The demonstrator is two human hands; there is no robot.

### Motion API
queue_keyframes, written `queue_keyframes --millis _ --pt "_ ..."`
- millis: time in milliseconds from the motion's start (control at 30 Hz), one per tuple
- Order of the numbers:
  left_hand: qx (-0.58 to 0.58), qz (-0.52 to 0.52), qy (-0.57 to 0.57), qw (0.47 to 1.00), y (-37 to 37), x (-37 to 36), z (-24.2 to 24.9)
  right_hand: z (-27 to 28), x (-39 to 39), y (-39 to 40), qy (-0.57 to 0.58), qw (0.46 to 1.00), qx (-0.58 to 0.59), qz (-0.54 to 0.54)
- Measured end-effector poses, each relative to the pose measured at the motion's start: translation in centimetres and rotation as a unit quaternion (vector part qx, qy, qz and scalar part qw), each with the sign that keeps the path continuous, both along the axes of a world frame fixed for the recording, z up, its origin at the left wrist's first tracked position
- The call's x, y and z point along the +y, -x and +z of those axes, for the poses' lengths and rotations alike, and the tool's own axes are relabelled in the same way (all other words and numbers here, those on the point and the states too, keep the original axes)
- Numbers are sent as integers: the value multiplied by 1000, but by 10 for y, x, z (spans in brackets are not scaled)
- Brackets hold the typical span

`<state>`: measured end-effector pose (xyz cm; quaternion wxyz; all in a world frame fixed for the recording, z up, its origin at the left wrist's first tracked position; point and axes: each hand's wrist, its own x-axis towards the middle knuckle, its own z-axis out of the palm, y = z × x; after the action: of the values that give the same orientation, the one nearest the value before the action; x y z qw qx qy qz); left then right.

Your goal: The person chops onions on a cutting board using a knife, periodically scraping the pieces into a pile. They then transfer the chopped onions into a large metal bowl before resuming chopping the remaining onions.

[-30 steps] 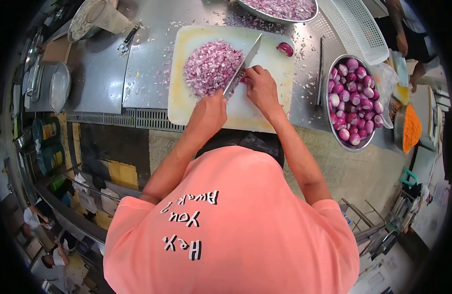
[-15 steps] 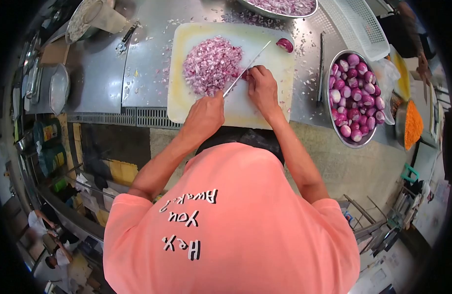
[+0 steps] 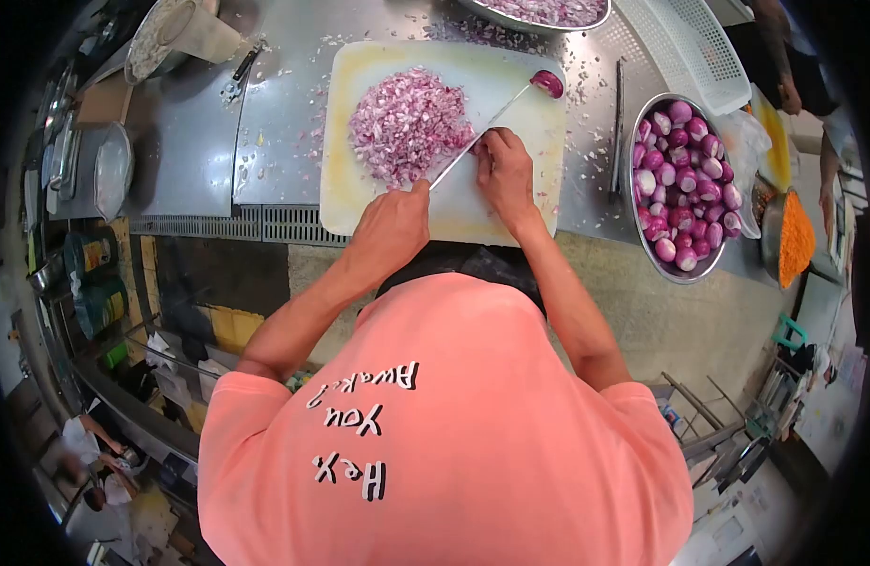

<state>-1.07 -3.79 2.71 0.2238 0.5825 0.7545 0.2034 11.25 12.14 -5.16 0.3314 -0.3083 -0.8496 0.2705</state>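
Observation:
My left hand [image 3: 393, 226] is closed round the handle of a long, thin knife [image 3: 499, 115]. Its blade slants up and right across the white cutting board [image 3: 539, 203], and the tip reaches a cut red onion piece [image 3: 548, 83]. My right hand [image 3: 506, 170] is closed with its fingertips against the blade's right side, pressing on a bit of onion that they mostly hide. Left of the blade lies a heap of chopped red onion [image 3: 407, 123].
Right of the board, a metal bowl of peeled red onions [image 3: 685, 184] stands past a dark rod [image 3: 617, 127]. Chopped onion fills another bowl [image 3: 548, 11] behind. A white crate [image 3: 690, 57], orange food [image 3: 795, 241] and a small knife [image 3: 248, 64] lie farther out. Other people stand at the edges.
The knife has shifted slightly along the onion, and its tip now meets the cut onion piece. My right fingers barely moved. At the far right, a person's arms have moved.

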Motion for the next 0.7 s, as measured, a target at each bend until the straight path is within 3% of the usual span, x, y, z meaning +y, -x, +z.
queue_keyframes --millis 100,167,267,367,467,633,700 --pt "0 11 31 999 3 -1 -11 1 -3 1 13 1000 -20 -15" --pt "20 -14 -12 1000 7 0 -19 -4 -4 -1 8 1000 -13 -10" --pt "-29 25 16 999 0 -1 6 -5 -4 -5 16 1000 -2 -12" --pt "16 -8 -32 999 6 -3 -29 -6 -3 0 26 1000 9 -11" --pt "8 -13 -10 1000 4 -1 2 -5 -2 -3 20 1000 14 -14" --pt "14 -11 5 1000 5 0 -18 -11 -6 -4 41 999 21 -22" --pt "29 -20 -4 999 5 3 -15 -14 -1 -5 -19 1000 20 -13"
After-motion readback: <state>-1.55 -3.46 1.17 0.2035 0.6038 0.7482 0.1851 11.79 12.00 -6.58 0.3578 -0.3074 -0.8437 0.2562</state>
